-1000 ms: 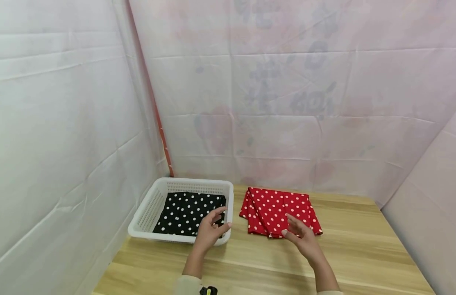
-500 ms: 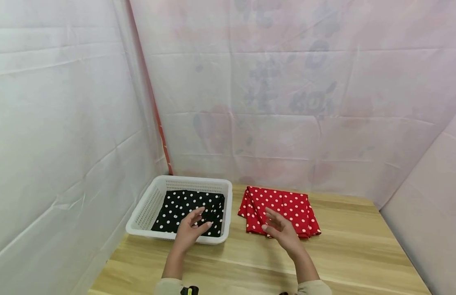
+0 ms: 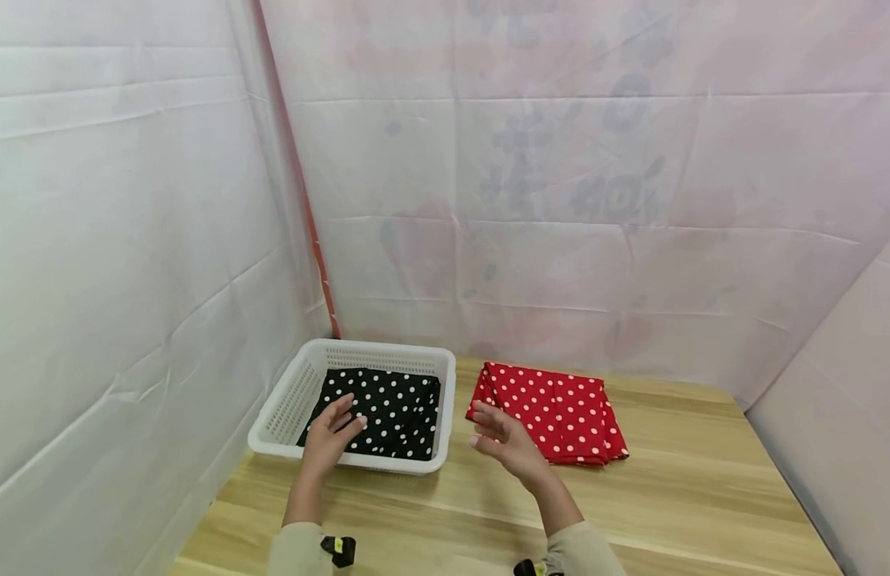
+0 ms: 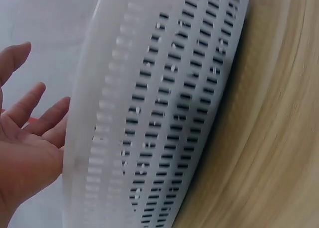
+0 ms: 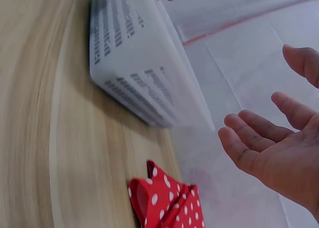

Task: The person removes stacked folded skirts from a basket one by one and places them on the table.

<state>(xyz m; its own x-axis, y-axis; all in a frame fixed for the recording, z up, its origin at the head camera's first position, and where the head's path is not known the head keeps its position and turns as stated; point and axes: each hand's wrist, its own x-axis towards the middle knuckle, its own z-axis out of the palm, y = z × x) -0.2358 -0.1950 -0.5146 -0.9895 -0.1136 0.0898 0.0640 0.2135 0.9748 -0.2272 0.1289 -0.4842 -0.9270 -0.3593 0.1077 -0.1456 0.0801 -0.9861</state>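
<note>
A white plastic basket (image 3: 277,408) with slotted walls stands at the left of the table, and a black cloth with white dots (image 3: 390,408) lies folded inside it. My left hand (image 3: 328,440) hovers over the basket's front rim with fingers spread, holding nothing. To the right of the basket, a folded red cloth with white dots (image 3: 560,408) rests on the wood. My right hand (image 3: 512,448) is above the red cloth's front left part, fingers relaxed and apart, with nothing in it. In the right wrist view the red cloth's corner (image 5: 169,198) lies below that hand.
The wooden table (image 3: 689,480) meets a pale printed sheet (image 3: 545,264) at the back. White sheeting (image 3: 142,280) closes the left side close beside the basket, and another sheet (image 3: 848,384) stands on the right.
Both hands have moved left, the left one across the black cloth toward the basket's front left, the right one across the red cloth toward the basket. Basket and cloths stay put.
</note>
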